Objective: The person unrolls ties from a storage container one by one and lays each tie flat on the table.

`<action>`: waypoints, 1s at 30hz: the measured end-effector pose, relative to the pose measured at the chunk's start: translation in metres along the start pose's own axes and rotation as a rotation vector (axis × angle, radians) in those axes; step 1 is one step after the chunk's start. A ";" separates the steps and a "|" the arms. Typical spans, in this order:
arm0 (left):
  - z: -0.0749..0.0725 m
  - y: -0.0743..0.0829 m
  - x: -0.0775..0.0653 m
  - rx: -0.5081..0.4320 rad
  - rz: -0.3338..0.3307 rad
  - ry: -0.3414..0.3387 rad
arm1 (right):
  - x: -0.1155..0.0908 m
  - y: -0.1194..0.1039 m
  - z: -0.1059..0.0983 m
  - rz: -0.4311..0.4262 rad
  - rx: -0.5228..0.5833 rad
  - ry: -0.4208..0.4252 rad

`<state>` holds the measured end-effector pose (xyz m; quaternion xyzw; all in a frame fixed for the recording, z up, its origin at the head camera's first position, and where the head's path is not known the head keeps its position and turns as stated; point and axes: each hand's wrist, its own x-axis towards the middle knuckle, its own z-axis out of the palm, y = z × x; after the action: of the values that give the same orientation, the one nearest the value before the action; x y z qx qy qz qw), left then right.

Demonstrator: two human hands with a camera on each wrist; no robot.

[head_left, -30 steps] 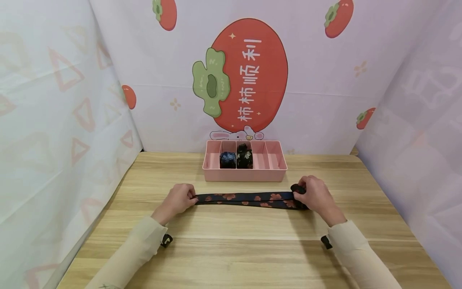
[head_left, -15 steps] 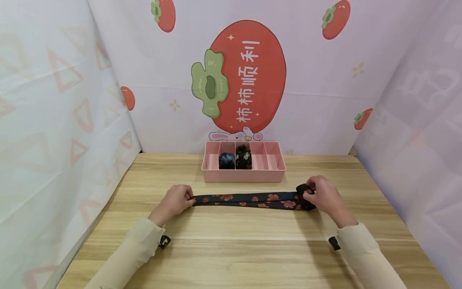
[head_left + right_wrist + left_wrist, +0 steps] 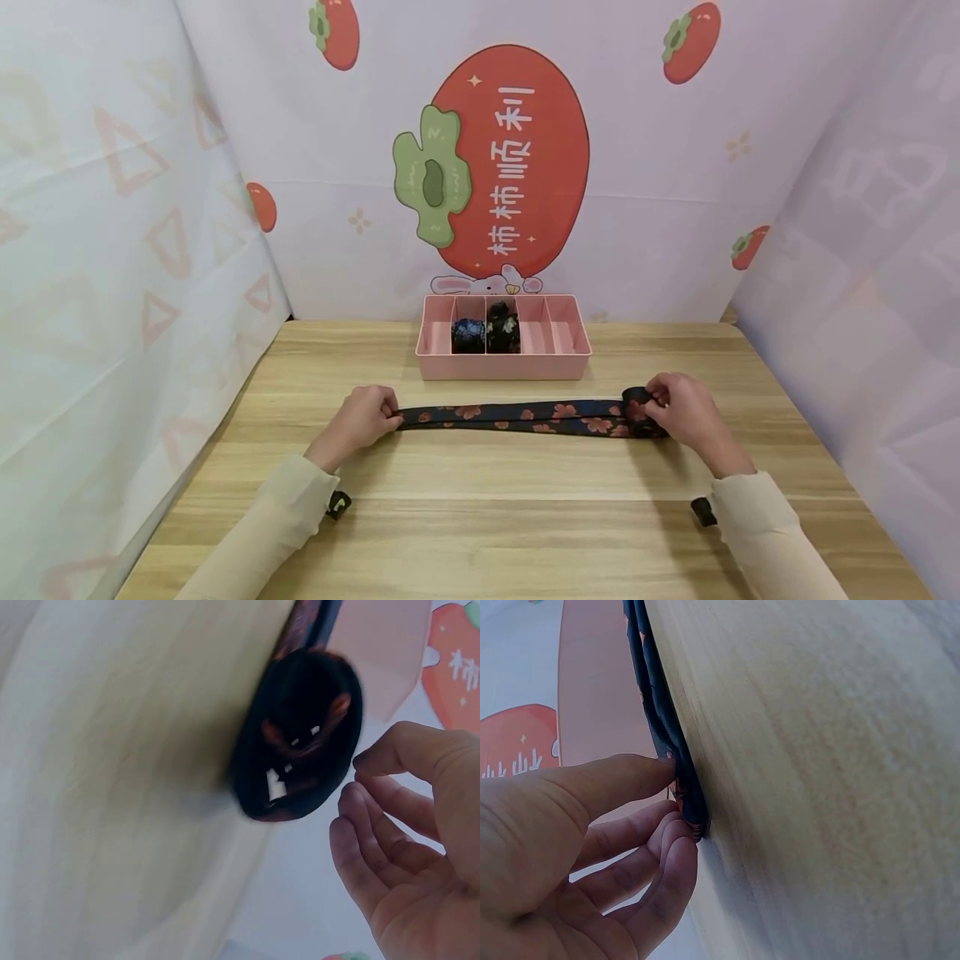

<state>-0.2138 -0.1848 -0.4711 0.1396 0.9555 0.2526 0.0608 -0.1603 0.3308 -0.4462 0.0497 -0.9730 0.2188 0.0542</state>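
Note:
A dark necktie with orange flowers (image 3: 517, 415) stretches sideways across the table, two lengths of it lying along each other. My left hand (image 3: 363, 417) pinches its narrow left end between thumb and fingers, low over the wood; the left wrist view shows the dark fabric (image 3: 660, 697) leading away from the fingertips. At the right, the tie is coiled into a loose roll (image 3: 640, 412) standing on its edge. My right hand (image 3: 686, 412) pinches at the roll's outer side. The right wrist view looks into the hollow roll (image 3: 300, 742), with thumb and fingertips (image 3: 364, 769) together at its edge.
Behind the tie stands a pink divided box (image 3: 504, 367). Two of its compartments hold rolled fabric, a blue patterned roll (image 3: 468, 335) and a black flowered one (image 3: 502, 329). Printed cloth hangs (image 3: 330, 250) enclose the wooden table (image 3: 480, 533) at the back and sides.
My right hand has shifted right along with the roll, which now shows more of its coil. The left hand keeps its pinch on the narrow end. The head view has drifted slightly.

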 end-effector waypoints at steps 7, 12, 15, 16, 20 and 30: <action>-0.001 -0.002 -0.001 0.005 -0.010 0.007 | 0.008 -0.017 0.006 -0.061 -0.028 -0.005; -0.003 -0.006 -0.002 0.007 -0.027 0.007 | 0.010 -0.018 0.017 -0.075 -0.067 0.002; -0.005 -0.008 -0.003 0.012 -0.028 0.009 | 0.010 -0.019 0.023 -0.058 -0.086 0.018; -0.006 -0.008 -0.003 0.013 -0.026 0.011 | 0.009 -0.019 0.024 -0.051 -0.087 0.024; -0.007 -0.011 -0.004 0.008 -0.014 0.017 | 0.009 -0.020 0.026 -0.032 -0.078 0.036; -0.010 -0.015 -0.004 0.012 -0.020 0.013 | 0.004 -0.019 0.012 -0.012 -0.041 0.031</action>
<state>-0.2149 -0.2031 -0.4694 0.1290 0.9587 0.2470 0.0564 -0.1630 0.3081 -0.4483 0.0512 -0.9760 0.1993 0.0715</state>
